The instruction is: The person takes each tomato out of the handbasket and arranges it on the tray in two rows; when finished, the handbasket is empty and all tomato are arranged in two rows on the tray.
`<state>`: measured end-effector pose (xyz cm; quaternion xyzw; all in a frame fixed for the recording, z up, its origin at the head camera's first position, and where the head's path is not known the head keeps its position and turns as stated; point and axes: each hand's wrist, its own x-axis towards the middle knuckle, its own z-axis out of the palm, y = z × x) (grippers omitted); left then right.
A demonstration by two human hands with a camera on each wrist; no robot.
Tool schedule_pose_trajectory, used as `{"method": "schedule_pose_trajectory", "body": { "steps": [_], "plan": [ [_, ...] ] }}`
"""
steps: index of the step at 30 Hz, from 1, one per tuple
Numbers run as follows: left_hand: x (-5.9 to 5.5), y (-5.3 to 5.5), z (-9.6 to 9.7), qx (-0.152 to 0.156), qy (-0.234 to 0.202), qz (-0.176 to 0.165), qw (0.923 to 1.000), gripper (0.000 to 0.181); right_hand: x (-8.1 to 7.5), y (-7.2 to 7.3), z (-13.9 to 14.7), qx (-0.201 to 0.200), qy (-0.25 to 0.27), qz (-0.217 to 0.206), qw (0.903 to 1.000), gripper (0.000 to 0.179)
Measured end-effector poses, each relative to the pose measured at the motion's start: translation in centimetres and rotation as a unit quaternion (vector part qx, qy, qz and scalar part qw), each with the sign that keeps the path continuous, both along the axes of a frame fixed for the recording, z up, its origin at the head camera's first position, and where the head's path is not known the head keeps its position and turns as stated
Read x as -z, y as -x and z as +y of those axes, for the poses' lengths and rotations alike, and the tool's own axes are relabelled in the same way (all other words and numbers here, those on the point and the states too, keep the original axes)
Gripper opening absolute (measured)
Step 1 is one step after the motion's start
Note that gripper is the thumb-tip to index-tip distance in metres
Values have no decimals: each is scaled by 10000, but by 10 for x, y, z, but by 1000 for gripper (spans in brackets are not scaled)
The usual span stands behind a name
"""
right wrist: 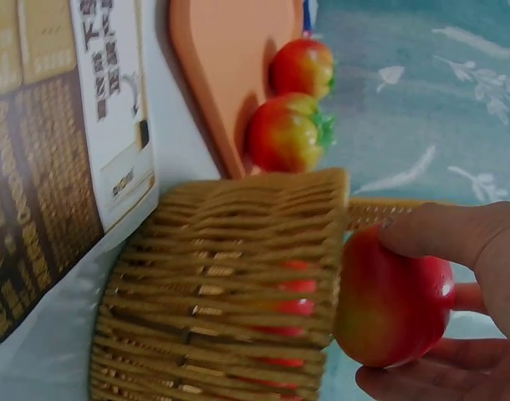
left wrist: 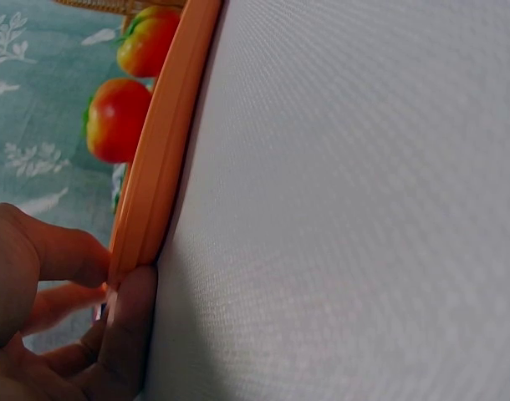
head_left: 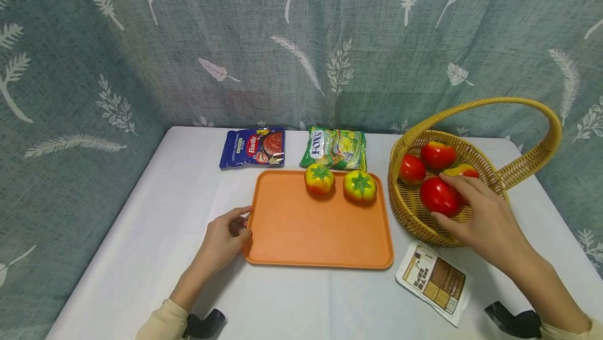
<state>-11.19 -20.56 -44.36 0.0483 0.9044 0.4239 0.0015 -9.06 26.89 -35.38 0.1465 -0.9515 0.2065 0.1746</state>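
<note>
In the head view my right hand (head_left: 490, 219) grips a red tomato (head_left: 441, 196) by its sides, at the wicker basket (head_left: 400, 209). The right wrist view shows this tomato (right wrist: 393, 301) at the basket's rim, a yellowish patch on its skin. Several other red and yellow fruits (head_left: 438, 155) lie in the basket. With thumb and fingers, my left hand (head_left: 225, 235) pinches the left edge of the orange tray (head_left: 315, 235). Two red-yellow tomatoes with green leafy tops, one left (head_left: 320, 180) and one right (head_left: 360, 186), sit at the tray's far right.
Behind the tray lie a blue Barilla pouch (head_left: 254, 147) and a green Fox's candy bag (head_left: 335, 148). A white and brown packet (head_left: 435, 281) lies in front of the basket. The tall basket handle (head_left: 494, 101) arches to the right. A patterned curtain (head_left: 301, 68) borders the white table.
</note>
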Motion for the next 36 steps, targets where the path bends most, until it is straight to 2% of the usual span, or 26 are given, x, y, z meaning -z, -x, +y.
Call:
{"method": "schedule_pose_trajectory", "body": {
  "steps": [7, 15, 26, 36],
  "plan": [
    [0, -1, -1, -20, -21, -31, 10000, 50, -11, -14, -13, -112, 190, 45, 9997, 80],
    [1, 1, 0, 33, -65, 73, 9999, 50, -17, -28, -31, -344, 267, 306, 9986, 86],
    [-1, -1, 0, 46, -5, 67, 10000, 51, -19, -23, -53, -644, 198, 232, 9975, 83],
    [0, -1, -1, -4, -17, 149, 9999, 50, -16, -17, -69, -1019, 393, 206, 9938, 79]
  ]
}}
